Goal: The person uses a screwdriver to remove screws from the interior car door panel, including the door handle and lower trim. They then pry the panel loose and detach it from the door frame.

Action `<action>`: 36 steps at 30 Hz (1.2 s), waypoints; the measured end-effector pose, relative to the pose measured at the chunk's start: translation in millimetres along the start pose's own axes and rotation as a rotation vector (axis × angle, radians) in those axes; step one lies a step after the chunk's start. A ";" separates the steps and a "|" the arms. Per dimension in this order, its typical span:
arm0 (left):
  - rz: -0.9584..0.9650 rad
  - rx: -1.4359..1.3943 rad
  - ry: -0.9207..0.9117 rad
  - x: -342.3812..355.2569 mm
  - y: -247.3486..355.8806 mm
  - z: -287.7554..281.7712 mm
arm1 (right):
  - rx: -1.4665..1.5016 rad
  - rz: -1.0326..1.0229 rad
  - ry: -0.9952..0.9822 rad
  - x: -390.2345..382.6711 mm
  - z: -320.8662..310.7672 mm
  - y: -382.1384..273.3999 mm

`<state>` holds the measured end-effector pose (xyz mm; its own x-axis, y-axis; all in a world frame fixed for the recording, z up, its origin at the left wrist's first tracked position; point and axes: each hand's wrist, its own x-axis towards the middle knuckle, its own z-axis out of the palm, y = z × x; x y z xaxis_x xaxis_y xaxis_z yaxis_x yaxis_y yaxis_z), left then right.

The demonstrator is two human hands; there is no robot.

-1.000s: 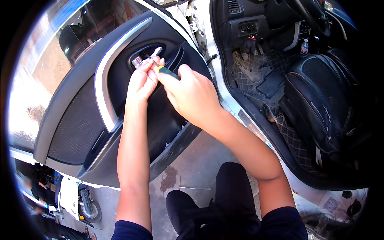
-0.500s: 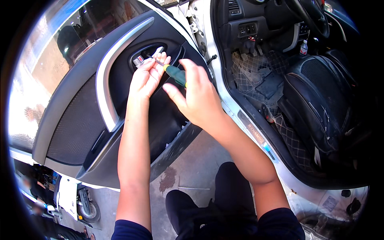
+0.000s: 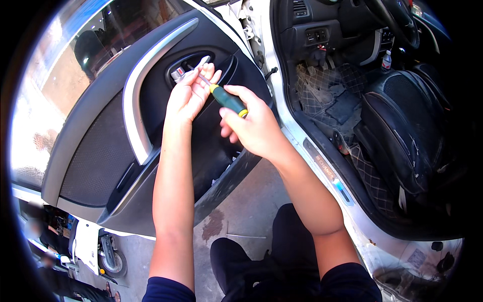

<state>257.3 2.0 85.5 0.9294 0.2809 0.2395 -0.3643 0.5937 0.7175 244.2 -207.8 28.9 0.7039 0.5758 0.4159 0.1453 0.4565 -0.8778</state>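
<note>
A screwdriver [image 3: 226, 100] with a dark green and yellow handle points up and left at the inner door handle recess [image 3: 173, 65] of a car door. My left hand [image 3: 185, 100] is palm up, its fingertips pinching around the metal shaft beside the recess. The tip is hidden by my fingers. My right hand [image 3: 256, 126] has its thumb and forefinger on either side of the green handle, with the other fingers curled beneath. A silvery door lever [image 3: 204, 61] shows just above my left fingertips, and a grey piece [image 3: 177, 74] sits left of them.
The open door's dark trim panel [image 3: 90, 171] has a curved silver pull [image 3: 132, 100]. To the right are the white door sill [image 3: 322, 166], a black seat [image 3: 402, 131] and a bottle [image 3: 386, 60]. A thin rod [image 3: 246, 236] lies on the floor. People and a scooter [image 3: 108, 256] are at lower left.
My right fingers, spread apart around the handle before, have closed in on it. The screwdriver's handle end and my right hand sit slightly lower and further right. My left hand keeps its pinch.
</note>
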 end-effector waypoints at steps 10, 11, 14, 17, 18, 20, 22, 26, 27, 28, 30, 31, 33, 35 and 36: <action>-0.210 0.064 -0.314 -24.4 3.2 -3.7 | 0.580 -0.263 -0.039 12.5 -29.1 32.8; -0.232 0.038 -0.379 -26.6 7.3 -8.5 | 0.143 -0.399 0.144 32.0 -25.0 38.1; -0.224 -0.014 -0.504 -33.6 5.3 1.3 | -0.651 -0.839 0.257 108.1 -20.2 7.3; -0.306 -0.006 -0.728 -42.9 6.1 -1.4 | -1.067 -1.106 0.002 147.4 1.2 -4.7; -0.344 0.020 -0.778 -40.7 1.7 -0.7 | -1.112 -1.215 0.004 161.5 6.9 9.7; -0.388 0.087 -0.785 -41.7 3.1 -0.3 | -1.173 -1.434 0.054 172.1 27.2 14.4; -0.400 0.128 -0.744 -44.5 6.2 -0.4 | -1.233 -1.470 0.077 179.1 42.3 16.1; -0.386 0.132 -0.767 -48.9 6.3 -0.9 | -1.360 -1.468 0.147 180.6 54.3 19.5; -0.397 0.141 -0.772 -46.8 5.9 0.5 | -1.382 -1.438 0.123 179.9 52.5 17.7; -0.408 0.150 -0.779 -46.6 5.0 0.2 | -1.385 -1.438 0.107 179.9 52.0 19.6; -0.390 0.153 -0.762 -50.1 5.0 -5.5 | -1.366 -1.404 0.122 179.7 51.3 22.3; -0.381 0.163 -0.754 -50.5 7.6 -7.1 | -1.344 -1.370 0.151 179.0 49.8 23.7; -0.387 0.178 -0.739 -47.5 6.7 -10.3 | -1.321 -1.263 0.166 175.0 33.1 24.2; -0.392 0.191 -0.727 -49.5 7.1 -10.3 | -1.274 -0.983 0.235 164.1 16.2 29.7; -0.390 0.204 -0.732 -48.8 9.7 -8.1 | -1.177 -0.877 0.273 160.2 15.9 32.6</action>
<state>207.9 0.1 75.5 0.8156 -0.5153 0.2631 -0.0579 0.3797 0.9233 350.6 -89.9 70.7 0.1831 0.2128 0.9598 0.9498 -0.2901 -0.1169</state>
